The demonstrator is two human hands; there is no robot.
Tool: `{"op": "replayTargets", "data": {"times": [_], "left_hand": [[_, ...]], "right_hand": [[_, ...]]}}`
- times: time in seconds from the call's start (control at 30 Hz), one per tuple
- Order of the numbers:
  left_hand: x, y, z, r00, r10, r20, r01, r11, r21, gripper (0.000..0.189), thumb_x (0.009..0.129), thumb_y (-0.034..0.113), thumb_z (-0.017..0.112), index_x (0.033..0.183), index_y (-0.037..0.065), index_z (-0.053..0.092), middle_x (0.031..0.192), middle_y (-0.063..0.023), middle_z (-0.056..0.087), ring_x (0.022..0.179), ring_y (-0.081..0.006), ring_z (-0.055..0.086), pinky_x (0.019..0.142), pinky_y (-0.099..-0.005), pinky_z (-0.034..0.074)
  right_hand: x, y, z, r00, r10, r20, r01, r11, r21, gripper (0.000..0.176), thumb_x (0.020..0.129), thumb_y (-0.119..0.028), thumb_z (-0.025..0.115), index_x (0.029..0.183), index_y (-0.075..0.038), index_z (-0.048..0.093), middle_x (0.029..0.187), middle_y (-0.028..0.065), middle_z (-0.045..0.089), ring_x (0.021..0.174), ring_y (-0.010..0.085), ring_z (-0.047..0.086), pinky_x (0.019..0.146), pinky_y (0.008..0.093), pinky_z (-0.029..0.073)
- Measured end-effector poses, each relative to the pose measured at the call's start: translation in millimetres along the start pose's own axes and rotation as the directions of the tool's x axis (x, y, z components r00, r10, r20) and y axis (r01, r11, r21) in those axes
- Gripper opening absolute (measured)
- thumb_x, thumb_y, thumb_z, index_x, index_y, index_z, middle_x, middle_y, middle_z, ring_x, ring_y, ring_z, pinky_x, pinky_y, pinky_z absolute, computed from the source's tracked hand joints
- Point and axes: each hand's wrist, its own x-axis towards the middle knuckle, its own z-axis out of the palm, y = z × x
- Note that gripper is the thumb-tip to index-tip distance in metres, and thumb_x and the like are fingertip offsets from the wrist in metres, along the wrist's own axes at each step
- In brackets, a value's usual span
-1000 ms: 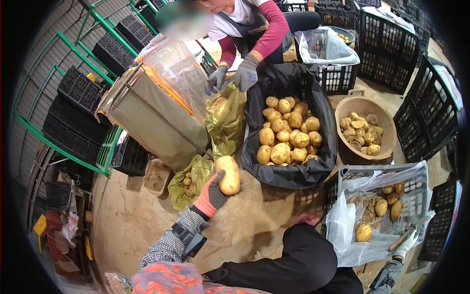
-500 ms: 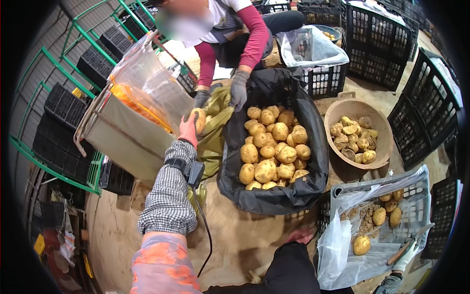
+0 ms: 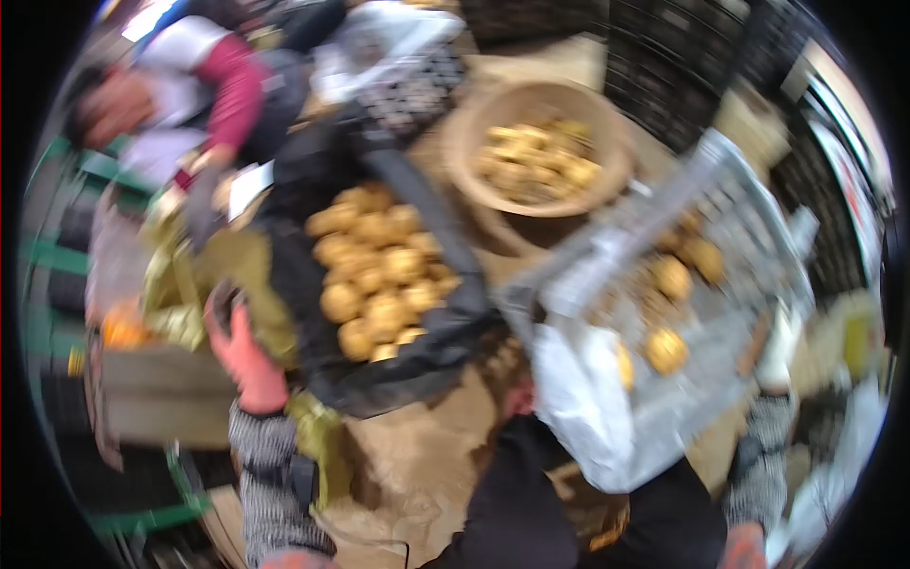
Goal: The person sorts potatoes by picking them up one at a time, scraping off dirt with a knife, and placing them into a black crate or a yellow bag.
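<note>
Heavy motion blur over the whole view. The left hand (image 3: 245, 353), in a red glove, was raised with its fingers pointing up, right against the olive-green bag (image 3: 180, 284) at the left of the scene. Whether those fingers were spread or curled round something, the blur would not let me tell. Below it ran a checked sleeve (image 3: 270, 474).

Just to the right of that hand sat the heap of potatoes (image 3: 379, 275), piled in a black liner (image 3: 322, 379) whose edge came near the glove.

Far across, well apart, the right hand (image 3: 779, 346) in a white glove hung at the far edge of the grey crate (image 3: 749, 204). A brown streak lay beside it, and I could not tell whether the hand was closed on anything. The crate had a white plastic lining (image 3: 583, 398) and a few loose potatoes (image 3: 666, 349) inside.

Beyond the heap stood a round tan basin (image 3: 464, 142), also holding potatoes. At the upper left another person leaned in, maroon sleeve (image 3: 232, 90) showing, a grey-gloved hand (image 3: 201, 204) down at the olive-green bag. Black crates (image 3: 682, 57) were stacked along the top right. A dark trouser knee (image 3: 531, 503) filled the bottom centre, over the dirt floor (image 3: 417, 465).
</note>
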Motion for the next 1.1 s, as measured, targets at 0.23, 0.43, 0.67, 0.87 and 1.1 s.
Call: {"op": "replayTargets", "data": {"times": [0.23,0.43,0.67,0.87,1.1], "left_hand": [[-108,85,224,0.163,0.190,0.968,-0.239,0.960,-0.148,0.050,0.076,0.000,0.062,0.125,0.002,0.053,0.124,-0.0173,0.055,0.117,-0.0289,0.053,0.099,-0.0367,0.041],[-276,31,389,-0.601,-0.059,0.797,-0.591,0.705,-0.393,0.056,0.081,0.024,0.063,0.132,0.009,0.046,0.127,-0.0148,0.049,0.120,-0.0304,0.047,0.097,-0.0431,0.040],[-378,-47,418,-0.514,-0.085,0.854,-0.794,0.425,-0.435,0.067,0.075,0.025,0.068,0.136,0.015,0.041,0.124,-0.0127,0.045,0.116,-0.0322,0.046,0.092,-0.0522,0.041],[-265,17,403,-0.426,-0.440,0.791,0.001,0.873,0.487,0.068,0.084,0.018,0.064,0.142,0.012,0.031,0.132,-0.0109,0.046,0.119,-0.0234,0.049,0.096,-0.0395,0.044],[-175,59,289,-0.150,-0.027,0.988,0.964,0.216,0.152,0.076,0.076,0.030,0.072,0.140,0.011,0.035,0.136,-0.0153,0.045,0.125,-0.0361,0.045,0.103,-0.0534,0.039]], "right_hand": [[-17,-71,42,0.980,0.166,0.112,-0.196,0.902,0.384,0.024,0.094,-0.020,0.051,0.111,-0.003,0.052,0.094,0.0065,0.061,0.070,0.0119,0.058,0.055,0.0242,0.050],[-14,-76,36,0.939,0.282,0.198,-0.332,0.894,0.301,0.024,0.093,-0.017,0.050,0.112,-0.003,0.054,0.093,0.0055,0.061,0.072,0.0103,0.057,0.058,0.0231,0.049],[-16,-79,31,0.928,0.248,0.277,-0.346,0.850,0.398,0.032,0.093,-0.028,0.057,0.113,-0.003,0.051,0.099,0.0086,0.057,0.077,0.0117,0.057,0.062,0.0247,0.050],[-14,-52,26,0.950,0.168,0.265,-0.233,0.943,0.239,0.034,0.095,-0.028,0.053,0.117,-0.003,0.051,0.089,0.0040,0.059,0.075,0.0116,0.057,0.065,0.0262,0.051],[-23,-67,29,0.962,0.244,0.124,-0.272,0.900,0.340,0.040,0.097,-0.016,0.050,0.134,-0.003,0.043,0.107,0.0059,0.057,0.089,0.0118,0.057,0.078,0.0257,0.049]]}}
